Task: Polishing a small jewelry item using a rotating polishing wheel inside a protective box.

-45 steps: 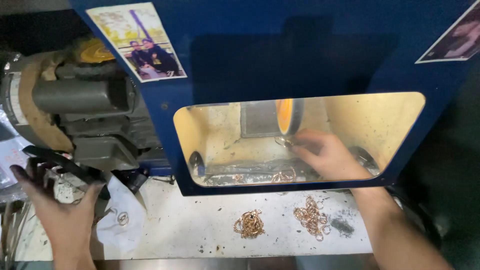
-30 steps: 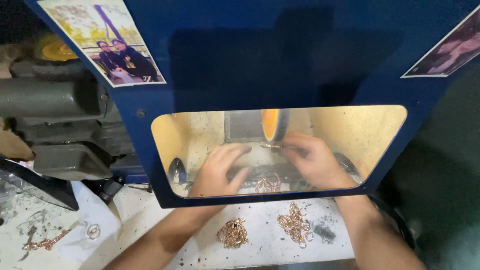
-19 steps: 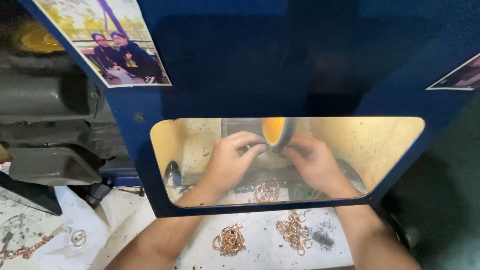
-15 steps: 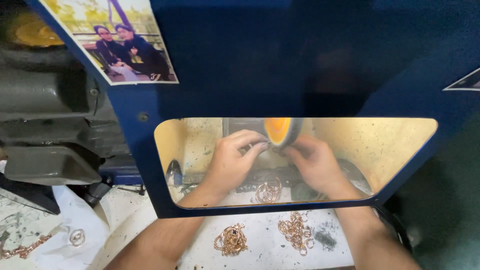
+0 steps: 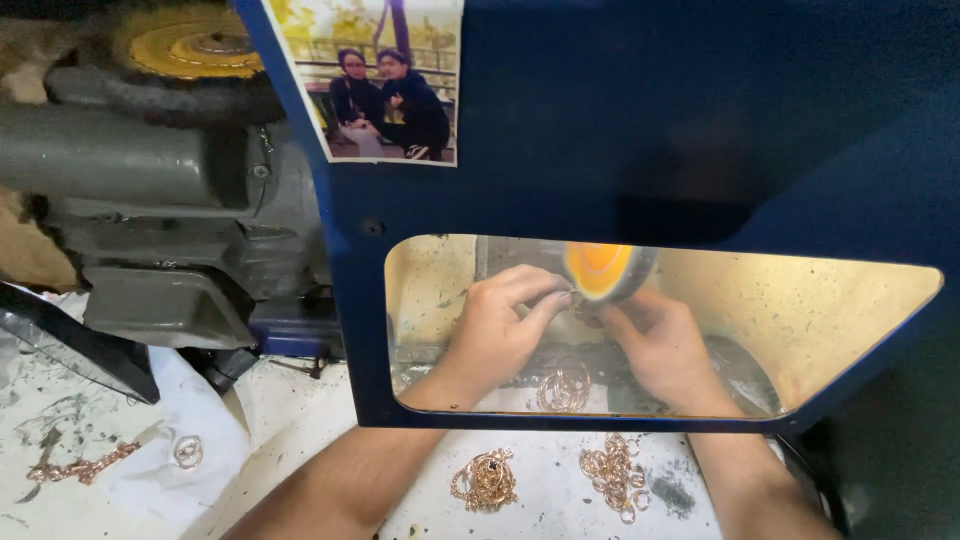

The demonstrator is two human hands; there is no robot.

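Left hand (image 5: 495, 330): inside the window (image 5: 700, 300) of the blue guard (image 5: 700, 130), centre of the frame; fingers curled, tips pinched together just left of the wheel (image 5: 600, 270).
Right hand (image 5: 665, 345): also behind the window, just right of the left hand; fingers bent up toward the wheel, tips meeting the left fingertips under it.
Held piece: something small sits between the two sets of fingertips at the wheel's lower edge; it is too small and too covered by fingers to make out, so what the hands grip cannot be told.
Wheel: orange-yellow, blurred, top cut off by the guard's upper edge.
Hidden: both wrists are crossed by the guard's lower bar; the forearms show again below it at the bottom of the frame.
Rings (image 5: 565, 388): a gold-coloured bunch lies inside the window, between the two hands and below them.
Counter (image 5: 300, 440): pale and dusty; a gold-coloured tangle (image 5: 485, 480) and a loose cluster of links (image 5: 612, 475) lie between the forearms, near the lower edge.
Chain (image 5: 80, 465): lower left, partly cut off, well apart from the hands.
Motor (image 5: 150, 200): grey, upper left, half hidden by the guard.
Photo (image 5: 385, 80): stuck on the guard, top cut off.
Room: the window is tight around both hands; open counter lies to the lower left.
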